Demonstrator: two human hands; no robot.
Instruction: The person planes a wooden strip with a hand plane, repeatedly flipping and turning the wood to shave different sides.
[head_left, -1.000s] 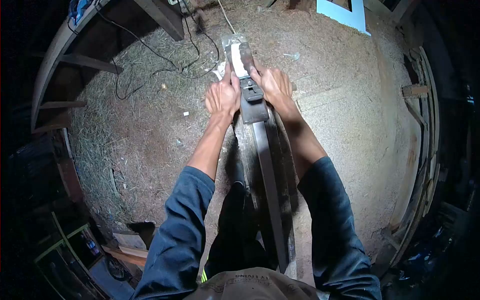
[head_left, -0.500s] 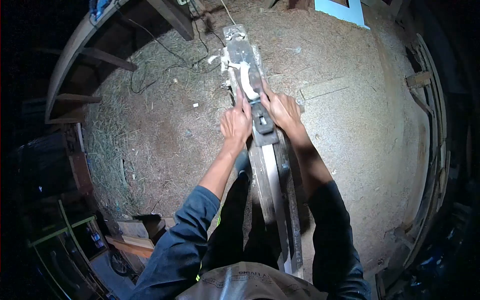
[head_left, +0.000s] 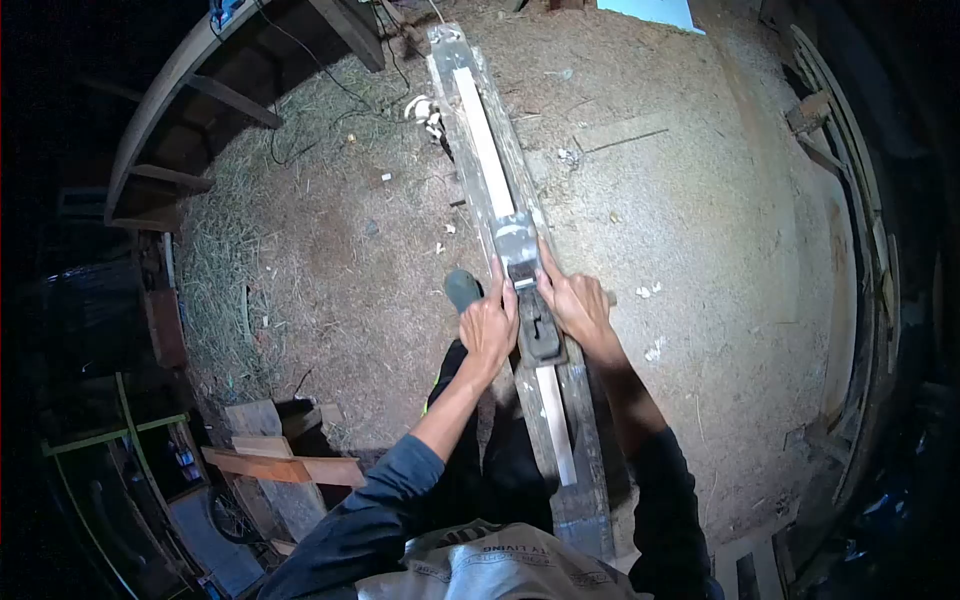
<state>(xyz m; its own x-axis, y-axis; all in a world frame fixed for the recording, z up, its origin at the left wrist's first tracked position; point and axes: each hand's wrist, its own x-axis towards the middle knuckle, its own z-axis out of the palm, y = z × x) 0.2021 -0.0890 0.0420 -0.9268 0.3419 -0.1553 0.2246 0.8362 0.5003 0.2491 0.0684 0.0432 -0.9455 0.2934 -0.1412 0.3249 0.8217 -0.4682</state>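
Observation:
A dark wooden hand plane (head_left: 541, 338) sits on a pale, narrow wood strip (head_left: 484, 145), which shows ahead of it and behind it. Beneath the strip runs a long, worn plank bench (head_left: 587, 515). My left hand (head_left: 487, 328) is closed on the plane's left side, thumb and forefinger near its middle. On the opposite side, my right hand (head_left: 577, 306) grips it, with a short bit of handle showing past the fingers. The part of the strip under the plane is hidden.
Curled wood shavings (head_left: 424, 112) hang at the bench's far left side, with more scattered on the ground. A curved wooden structure (head_left: 165, 95) with cables stands at far left. Stacked boards (head_left: 285, 462) lie at lower left, and long timbers (head_left: 875, 220) line the right.
Both hands have drawn the plane back toward my body, uncovering the strip's far part. The large curl on the plane is gone from it, and shavings lie on the ground to the right.

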